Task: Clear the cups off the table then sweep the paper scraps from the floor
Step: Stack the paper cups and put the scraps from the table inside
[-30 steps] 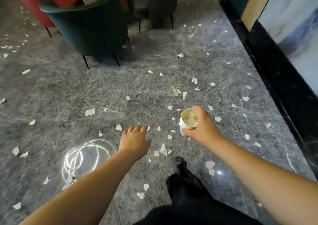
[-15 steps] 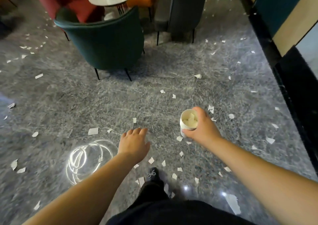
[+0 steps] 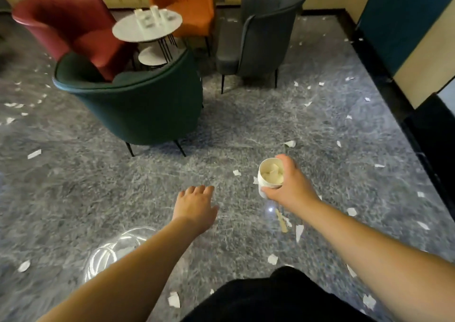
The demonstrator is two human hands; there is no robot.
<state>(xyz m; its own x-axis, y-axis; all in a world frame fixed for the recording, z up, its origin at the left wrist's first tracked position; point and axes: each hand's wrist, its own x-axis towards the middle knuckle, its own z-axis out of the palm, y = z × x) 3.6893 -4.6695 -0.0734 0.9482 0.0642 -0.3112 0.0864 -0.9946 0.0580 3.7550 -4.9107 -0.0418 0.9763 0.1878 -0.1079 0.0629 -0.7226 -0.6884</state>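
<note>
**Carrying a Filled Cup While Approaching the Desk**

Status. The right hand (image 3: 291, 186) grips a white paper cup (image 3: 270, 176) from the side, fingers and thumb curled round its wall. The cup is held upright above the floor and appears stuffed with crumpled paper. The left hand (image 3: 195, 204) is spread, palm down, holding nothing.

Location of work items. More cups (image 3: 151, 17) stand clustered on the round desk (image 3: 128, 31), well ahead, ringed by a green chair (image 3: 138, 107), a red chair (image 3: 66, 19), an orange chair (image 3: 187, 4) and a grey chair (image 3: 261, 33). Paper scraps (image 3: 299, 232) lie scattered across the grey floor (image 3: 73, 186).

Procedure (judged).
1. Keep the held cup level; tilting could spill its contents onto the floor.
2. Do not squeeze hard; a paper wall likely buckles easily.
3. Approach through the gap between the green and grey chairs, which looks like the clearest route.
4. Use the free left hand for the remaining cups; nesting them may reduce trips.
5. Postpone sweeping until the desk carries no cups.
</note>
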